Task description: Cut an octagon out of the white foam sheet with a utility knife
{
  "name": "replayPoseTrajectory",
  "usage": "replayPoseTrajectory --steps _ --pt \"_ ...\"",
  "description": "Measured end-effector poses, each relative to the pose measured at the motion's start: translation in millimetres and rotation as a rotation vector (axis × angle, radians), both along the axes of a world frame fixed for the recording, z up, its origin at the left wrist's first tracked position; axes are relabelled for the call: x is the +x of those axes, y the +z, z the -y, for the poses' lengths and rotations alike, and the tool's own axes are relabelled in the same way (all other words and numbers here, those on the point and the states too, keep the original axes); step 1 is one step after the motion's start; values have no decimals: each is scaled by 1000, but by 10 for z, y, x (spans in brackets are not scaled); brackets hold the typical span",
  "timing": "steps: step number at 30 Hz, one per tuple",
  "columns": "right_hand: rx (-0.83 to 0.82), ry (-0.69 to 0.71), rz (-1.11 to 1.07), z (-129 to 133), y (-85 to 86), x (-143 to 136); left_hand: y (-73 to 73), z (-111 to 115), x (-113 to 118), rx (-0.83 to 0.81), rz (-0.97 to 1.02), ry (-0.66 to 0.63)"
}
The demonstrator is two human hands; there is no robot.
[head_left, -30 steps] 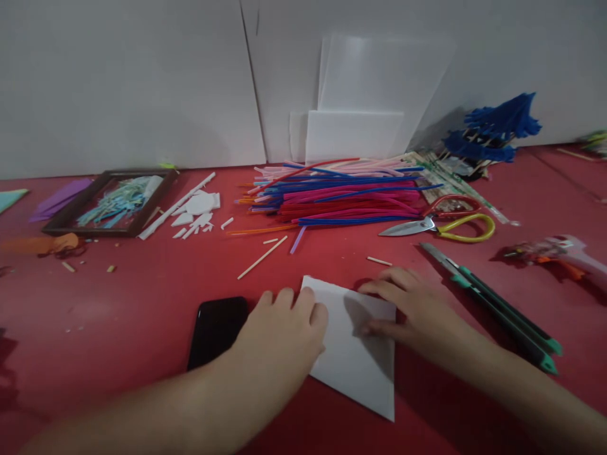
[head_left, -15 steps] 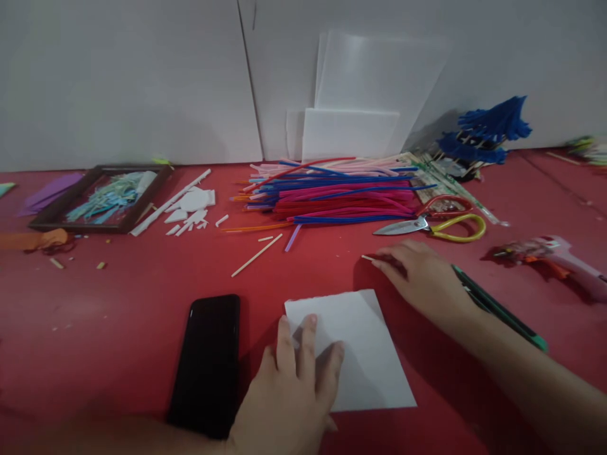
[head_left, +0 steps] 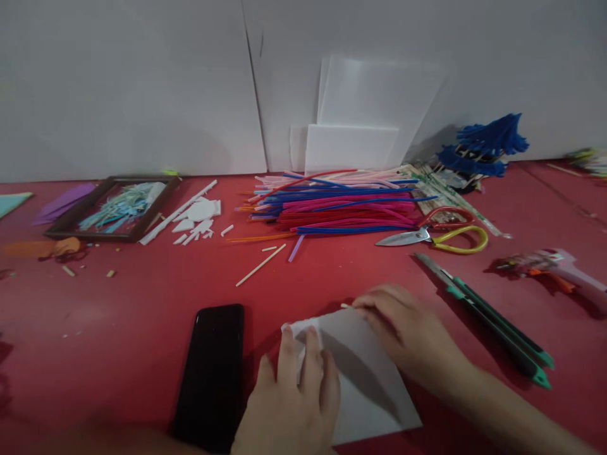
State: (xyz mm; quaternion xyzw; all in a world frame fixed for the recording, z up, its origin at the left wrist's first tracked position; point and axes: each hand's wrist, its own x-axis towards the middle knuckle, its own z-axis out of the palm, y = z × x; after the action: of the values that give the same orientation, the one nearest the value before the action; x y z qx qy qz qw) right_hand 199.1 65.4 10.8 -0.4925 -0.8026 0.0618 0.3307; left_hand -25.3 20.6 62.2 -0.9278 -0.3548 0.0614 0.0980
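A white square sheet (head_left: pixel 365 385) lies on the red table (head_left: pixel 142 316). My left hand (head_left: pixel 291 404) rests on its left side with the fingers apart and pressing on the paper. Over the sheet's upper right edge, my right hand (head_left: pixel 403 328) pinches a small pale stick (head_left: pixel 347 306) between thumb and fingertips; the hand is slightly blurred. A black phone (head_left: pixel 211 373) lies left of my left hand. To the right of my right hand is a green and black cutter (head_left: pixel 493 316).
Behind lie colourful pipe cleaners (head_left: pixel 341 202), scissors (head_left: pixel 441 237), white scraps (head_left: pixel 199 218) and a brown frame (head_left: pixel 114 239). A glue gun (head_left: pixel 554 265) lies at the right. A blue fringed model (head_left: pixel 488 148) stands by the wall. Thin sticks (head_left: pixel 260 265) lie mid-table.
My right hand has moved left and nearer, from beside the scissors to the sheet's upper edge, with the small stick in its fingers. The cutter is now uncovered. The view has shifted slightly.
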Motion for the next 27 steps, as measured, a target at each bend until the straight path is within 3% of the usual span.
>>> replayPoseTrajectory --steps 5,12,16,22,27 --pt "-11 108 3 140 -25 -180 -48 -30 38 -37 9 12" --pt "-42 135 -27 160 -22 -134 -179 70 19 9 68 -75" --pt "-57 131 -37 167 -8 -123 -251 18 3 34 148 -104" --pt "-77 102 -29 148 -8 -76 -176 -77 -33 -156 64 -56" --pt "-78 97 -7 152 26 -28 -215 92 -56 -35 43 -60"
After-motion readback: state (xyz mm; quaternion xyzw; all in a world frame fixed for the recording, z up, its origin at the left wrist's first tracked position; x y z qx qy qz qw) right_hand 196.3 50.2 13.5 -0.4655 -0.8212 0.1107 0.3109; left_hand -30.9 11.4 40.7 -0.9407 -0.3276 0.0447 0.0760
